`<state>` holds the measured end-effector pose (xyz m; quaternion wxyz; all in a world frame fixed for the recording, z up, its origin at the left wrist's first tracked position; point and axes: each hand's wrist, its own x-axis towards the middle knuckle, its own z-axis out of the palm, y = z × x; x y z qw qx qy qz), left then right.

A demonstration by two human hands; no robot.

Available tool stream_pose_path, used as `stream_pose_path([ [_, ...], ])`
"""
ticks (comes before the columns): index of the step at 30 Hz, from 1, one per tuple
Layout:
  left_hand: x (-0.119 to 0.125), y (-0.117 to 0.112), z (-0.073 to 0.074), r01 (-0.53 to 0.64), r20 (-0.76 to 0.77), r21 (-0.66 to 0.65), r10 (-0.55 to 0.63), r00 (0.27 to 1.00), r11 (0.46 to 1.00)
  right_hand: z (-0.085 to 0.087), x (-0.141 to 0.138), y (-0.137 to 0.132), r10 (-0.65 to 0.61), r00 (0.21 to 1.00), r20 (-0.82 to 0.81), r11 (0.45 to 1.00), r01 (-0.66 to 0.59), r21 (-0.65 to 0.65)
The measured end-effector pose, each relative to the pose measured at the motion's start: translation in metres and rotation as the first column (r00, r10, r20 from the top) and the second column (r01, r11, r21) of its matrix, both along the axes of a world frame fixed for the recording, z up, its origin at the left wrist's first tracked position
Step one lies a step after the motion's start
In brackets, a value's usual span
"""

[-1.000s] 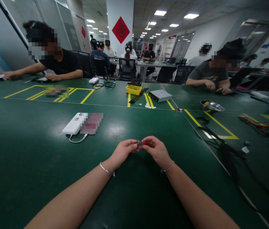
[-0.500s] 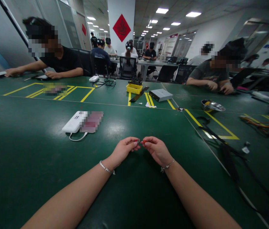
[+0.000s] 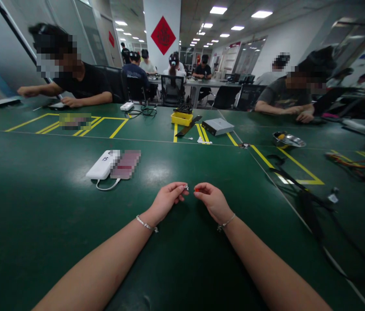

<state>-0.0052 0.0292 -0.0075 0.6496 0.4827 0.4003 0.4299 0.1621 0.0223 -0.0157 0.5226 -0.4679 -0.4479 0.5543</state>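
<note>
Between the thumb and fingers of my left hand [image 3: 170, 198] is a small silvery metal piece [image 3: 186, 187], too small to name. My right hand [image 3: 214, 200] pinches a small orange-red piece [image 3: 196, 190] at its fingertips; its kind cannot be made out. Both hands are held over the green table [image 3: 156, 255], fingertips facing, with a narrow gap between the two pieces. To the left of my hands lies a white power bank [image 3: 102, 165] marked 15, its short white cable [image 3: 108, 188] looping to a blurred phone-like slab [image 3: 127, 164].
Farther back are a yellow tray [image 3: 181, 118], a grey box [image 3: 217, 126] and a metal bowl [image 3: 287, 139]. A black strap [image 3: 307, 207] and coloured wires [image 3: 353, 163] lie at the right. One person [image 3: 82, 86] sits across at the left, another [image 3: 284, 97] at the right.
My hands have drawn slightly apart, so the metal piece and the orange-red piece now have a wider gap between them. The left co-worker's outstretched hand has lifted off the device.
</note>
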Motion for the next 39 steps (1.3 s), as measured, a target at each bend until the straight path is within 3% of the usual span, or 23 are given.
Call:
stream_pose_path([
  [5,0.002,-0.002,0.001,-0.022,-0.049,0.02,0.023,0.999,1.0,-0.001,0.0,0.0,0.054,0.997,-0.055,0.999,-0.054,-0.004],
  [15,0.007,-0.005,0.0,-0.07,-0.089,0.094,0.078,0.993,0.993,0.016,-0.004,-0.005,0.073,0.986,-0.147,0.993,-0.085,-0.079],
  [20,0.007,-0.006,-0.001,-0.061,-0.179,0.15,0.088,0.98,0.987,0.013,-0.002,-0.005,0.113,0.977,-0.179,0.992,-0.123,-0.043],
  [32,0.007,-0.009,0.002,-0.044,-0.221,0.178,0.084,0.972,0.983,0.002,0.001,-0.004,0.12,0.993,-0.02,0.993,-0.12,0.015],
  [39,0.008,-0.009,0.001,-0.053,-0.217,0.197,0.096,0.971,0.979,0.005,0.0,-0.001,0.139,0.984,-0.108,0.989,-0.144,-0.039],
])
